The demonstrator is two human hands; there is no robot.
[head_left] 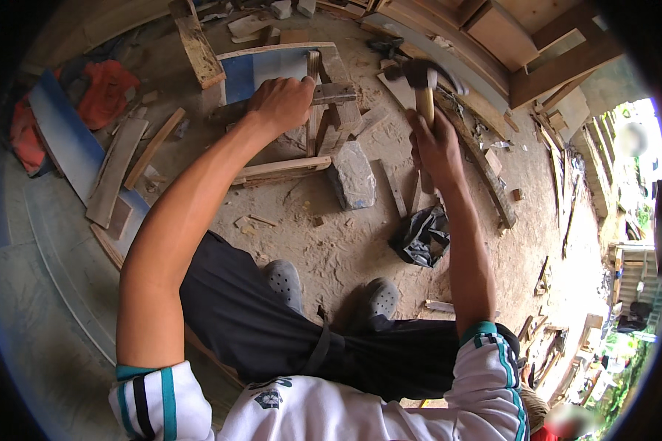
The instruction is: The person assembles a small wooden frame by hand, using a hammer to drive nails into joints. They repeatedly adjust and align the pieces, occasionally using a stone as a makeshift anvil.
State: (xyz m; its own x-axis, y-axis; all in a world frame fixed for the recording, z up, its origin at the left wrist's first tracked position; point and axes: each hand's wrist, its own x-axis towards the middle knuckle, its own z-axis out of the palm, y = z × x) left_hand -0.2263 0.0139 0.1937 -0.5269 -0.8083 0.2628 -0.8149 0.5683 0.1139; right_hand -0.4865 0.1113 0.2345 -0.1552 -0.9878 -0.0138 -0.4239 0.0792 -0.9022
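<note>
My left hand (283,104) is closed around a dark wooden bar (336,94) lying crosswise over a small wooden frame. Just beside its knuckles, a thin pale wood strip (312,136) runs under the bar. My right hand (438,147) grips a claw hammer (425,101) by its light wooden handle. The hammer's dark head is raised, to the right of the bar and apart from it. Below the frame, a grey stone block (353,176) stands against a lower wooden rail (283,169). What lies under my left palm is hidden.
A blue-and-white board (66,132) and orange cloth (109,92) lie at the left. A black plastic bag (421,237) sits near my right foot. Long planks (485,176) and offcuts litter the right side. Wooden furniture (544,51) stands at the far right.
</note>
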